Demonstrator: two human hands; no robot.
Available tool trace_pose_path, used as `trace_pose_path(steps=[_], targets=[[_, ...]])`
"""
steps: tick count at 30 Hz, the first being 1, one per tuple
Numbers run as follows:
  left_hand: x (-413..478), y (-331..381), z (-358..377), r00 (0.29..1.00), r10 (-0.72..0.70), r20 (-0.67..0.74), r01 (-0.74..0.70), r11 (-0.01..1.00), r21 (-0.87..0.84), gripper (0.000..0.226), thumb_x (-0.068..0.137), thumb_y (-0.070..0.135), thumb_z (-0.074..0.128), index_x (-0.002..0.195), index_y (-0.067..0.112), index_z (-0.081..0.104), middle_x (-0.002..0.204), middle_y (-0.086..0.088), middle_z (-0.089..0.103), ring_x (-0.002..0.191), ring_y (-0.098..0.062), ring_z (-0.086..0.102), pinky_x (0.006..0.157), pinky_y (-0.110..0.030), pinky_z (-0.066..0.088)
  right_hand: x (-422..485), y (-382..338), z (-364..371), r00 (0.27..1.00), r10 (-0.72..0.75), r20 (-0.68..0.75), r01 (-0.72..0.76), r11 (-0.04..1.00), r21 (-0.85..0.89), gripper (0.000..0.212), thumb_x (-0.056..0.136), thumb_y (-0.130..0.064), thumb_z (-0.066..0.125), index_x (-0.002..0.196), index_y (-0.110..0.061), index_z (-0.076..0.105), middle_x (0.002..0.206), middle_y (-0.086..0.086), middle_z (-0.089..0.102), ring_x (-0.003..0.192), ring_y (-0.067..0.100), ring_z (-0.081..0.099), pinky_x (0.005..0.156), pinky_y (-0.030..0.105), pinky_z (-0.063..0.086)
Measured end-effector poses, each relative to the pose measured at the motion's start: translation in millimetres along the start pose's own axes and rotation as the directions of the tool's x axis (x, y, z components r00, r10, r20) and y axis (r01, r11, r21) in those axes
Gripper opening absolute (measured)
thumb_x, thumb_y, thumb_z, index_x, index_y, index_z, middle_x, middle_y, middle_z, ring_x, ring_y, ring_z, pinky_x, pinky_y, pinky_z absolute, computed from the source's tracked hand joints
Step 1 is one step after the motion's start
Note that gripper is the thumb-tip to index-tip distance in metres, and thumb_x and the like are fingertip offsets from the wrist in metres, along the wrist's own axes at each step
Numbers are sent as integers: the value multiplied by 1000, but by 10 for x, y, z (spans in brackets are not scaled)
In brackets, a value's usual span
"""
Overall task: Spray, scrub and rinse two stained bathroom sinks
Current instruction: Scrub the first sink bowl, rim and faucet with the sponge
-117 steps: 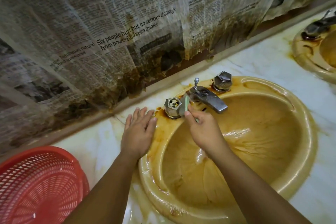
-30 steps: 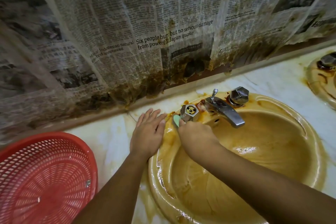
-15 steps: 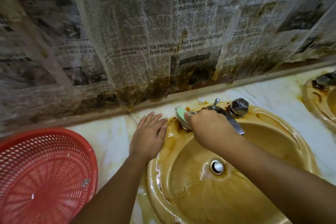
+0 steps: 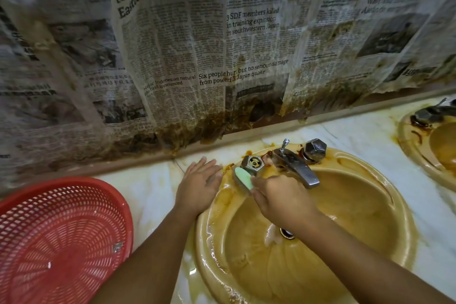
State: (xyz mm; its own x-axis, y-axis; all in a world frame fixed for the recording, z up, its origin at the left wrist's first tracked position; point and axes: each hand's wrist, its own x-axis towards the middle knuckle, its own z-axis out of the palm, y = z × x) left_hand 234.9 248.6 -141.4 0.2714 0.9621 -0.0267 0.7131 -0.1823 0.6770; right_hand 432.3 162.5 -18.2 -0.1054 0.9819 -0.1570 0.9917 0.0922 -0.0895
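A yellow-brown stained sink [image 4: 385, 207] fills the lower right of the head view, with a metal faucet [image 4: 297, 168] and two knobs at its back rim. My right hand [image 4: 278, 198] grips a green-backed scrub brush [image 4: 243, 177] and holds it against the sink's back-left rim, just below the left knob [image 4: 253, 163]. My left hand [image 4: 199, 186] lies flat with straight fingers on the marble counter beside the sink's left edge. A second stained sink [image 4: 419, 148] shows at the far right edge.
A red plastic basket [image 4: 61, 239] stands on the counter at the lower left. Stained newspaper [image 4: 222, 57] covers the wall behind the counter, dark brown along its bottom. The drain [image 4: 286, 233] shows partly under my right forearm.
My right hand has drawn the brush from on top of the left knob down to the rim in front of it. The camera has tilted up. My left hand stays flat on the counter.
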Motion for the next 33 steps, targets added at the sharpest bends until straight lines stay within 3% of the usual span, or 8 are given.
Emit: trace_pose_path(steps=[4, 8, 11, 17, 24, 26, 29, 33], targets=[[6, 296, -222, 984, -174, 40, 178, 970, -166, 19, 96, 22, 64, 109, 25, 77, 117, 7, 73, 120, -15, 61, 94, -17, 43, -55, 21, 236, 982, 159, -98, -130, 958, 257, 35, 99, -48, 54, 125, -28, 67, 97, 2, 74, 93, 28, 68, 68, 34, 49], [-81, 680, -425, 975, -199, 96, 216, 950, -227, 25, 87, 20, 64, 64, 16, 71, 62, 9, 66, 65, -14, 58, 57, -24, 41, -30, 17, 282, 945, 294, -147, -194, 860, 473, 24, 93, -45, 65, 103, -24, 69, 87, 0, 73, 83, 27, 68, 61, 34, 44], [-119, 973, -493, 880, -231, 415, 379, 867, -323, 37, 92, 38, 66, 81, 6, 80, 73, -5, 73, 63, -17, 56, 58, -27, 42, -26, 17, 260, 925, 335, -179, -179, 799, 574, 18, 92, -40, 69, 96, -23, 67, 92, 1, 74, 82, 27, 68, 60, 32, 36], [-181, 1287, -383, 799, -325, 506, 539, 760, -362, 44, 96, 47, 68, 101, 4, 76, 75, -4, 69, 58, -13, 55, 46, -24, 35, -119, 152, 195, 940, 259, -222, -31, 714, 699, 18, 94, -26, 66, 109, -17, 72, 107, 7, 76, 93, 26, 69, 76, 34, 54], [-155, 1682, -120, 728, -470, 498, 681, 418, -601, 15, 100, 21, 65, 107, 10, 71, 63, 4, 61, 50, -7, 42, 42, -22, 24, -157, 605, 128, 989, 97, -115, 36, 589, 807, 36, 103, -22, 56, 138, -24, 64, 87, -12, 66, 69, 2, 56, 60, 15, 42], [-152, 1791, -40, 728, -499, 469, 669, 368, -646, 16, 100, 20, 63, 109, 10, 72, 63, 5, 58, 51, -7, 40, 41, -22, 24, -174, 738, 101, 991, 64, -117, 59, 579, 814, 39, 103, -22, 56, 142, -26, 61, 99, -9, 70, 74, -1, 60, 70, 16, 50], [-171, 1950, 84, 746, -518, 419, 637, 369, -677, 18, 101, 21, 62, 110, 9, 73, 63, 4, 58, 54, -9, 43, 47, -24, 26, -234, 936, 59, 987, 32, -159, 111, 582, 806, 38, 100, -20, 63, 138, -24, 63, 107, -10, 71, 82, -6, 62, 84, 15, 54], [-232, 2022, 183, 776, -578, 253, 570, 471, -673, 26, 103, 27, 57, 113, 9, 73, 80, -3, 74, 76, -17, 57, 64, -34, 36, -309, 1302, 54, 952, 31, -303, 221, 616, 756, 25, 98, -22, 66, 122, -24, 71, 92, -15, 66, 84, -2, 61, 73, 11, 47]])
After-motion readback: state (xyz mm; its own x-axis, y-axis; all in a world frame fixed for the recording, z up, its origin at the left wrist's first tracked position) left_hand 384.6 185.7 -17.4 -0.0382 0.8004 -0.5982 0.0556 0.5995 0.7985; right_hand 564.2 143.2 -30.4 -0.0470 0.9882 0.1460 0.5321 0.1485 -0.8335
